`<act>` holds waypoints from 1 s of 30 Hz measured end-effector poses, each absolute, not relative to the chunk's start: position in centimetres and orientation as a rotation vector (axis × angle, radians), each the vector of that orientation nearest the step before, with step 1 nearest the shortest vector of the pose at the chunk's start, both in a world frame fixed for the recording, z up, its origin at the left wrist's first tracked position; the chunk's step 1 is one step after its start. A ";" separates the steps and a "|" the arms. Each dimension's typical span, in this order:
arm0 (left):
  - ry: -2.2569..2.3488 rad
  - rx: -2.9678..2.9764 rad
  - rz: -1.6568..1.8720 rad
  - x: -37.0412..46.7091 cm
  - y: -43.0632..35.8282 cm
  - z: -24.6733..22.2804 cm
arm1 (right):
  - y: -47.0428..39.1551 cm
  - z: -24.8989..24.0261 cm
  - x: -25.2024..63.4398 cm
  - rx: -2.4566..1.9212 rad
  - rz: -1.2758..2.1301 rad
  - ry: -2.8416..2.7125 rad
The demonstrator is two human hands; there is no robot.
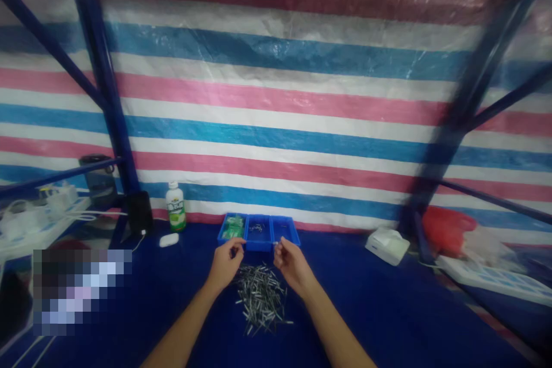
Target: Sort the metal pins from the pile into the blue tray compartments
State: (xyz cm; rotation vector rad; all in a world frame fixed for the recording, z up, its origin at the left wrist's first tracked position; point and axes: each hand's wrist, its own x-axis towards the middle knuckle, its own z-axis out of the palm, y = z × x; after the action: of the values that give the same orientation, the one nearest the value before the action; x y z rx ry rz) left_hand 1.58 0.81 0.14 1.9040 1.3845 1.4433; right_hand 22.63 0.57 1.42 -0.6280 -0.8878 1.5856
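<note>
A loose pile of thin metal pieces (262,298) lies on the blue table (366,305), between my forearms. My left hand (228,261) is at the pile's upper left, thumb and forefinger pinched near the left blue bin (221,234); what it grips is too small to make out. My right hand (290,261) is closed in front of the right blue bin (291,230), with a small pale tip at its fingers that I cannot identify. Green packets (234,226) fill the left bin. A few small pieces lie in the middle blue bin (259,236).
A white bottle with a green label (176,207) and a white case (169,240) stand at the back left. At the right are a tissue pack (387,246), a red bag (446,230) and a power strip (495,279). Blue posts frame the table.
</note>
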 end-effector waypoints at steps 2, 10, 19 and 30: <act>1.398 1.916 1.436 1.7 0.9 0.1 | 0.8 1.2 22.5 -0.699 1.636 -0.883; 1.440 1.935 1.441 1.5 0.4 0.4 | 0.9 0.5 22.7 -0.994 1.462 -1.039; 1.475 1.948 1.349 1.4 0.6 0.5 | 0.9 -1.8 22.0 -1.485 0.380 -1.955; 1.470 2.082 1.284 1.3 0.6 -0.2 | 1.1 -2.3 21.7 -1.464 0.380 -1.886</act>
State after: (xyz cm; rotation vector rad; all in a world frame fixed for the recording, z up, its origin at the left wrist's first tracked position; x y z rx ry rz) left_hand 1.26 0.59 -0.16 2.0820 1.4703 1.2842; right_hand 21.66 1.09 -2.26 -1.4642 -1.8859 0.3795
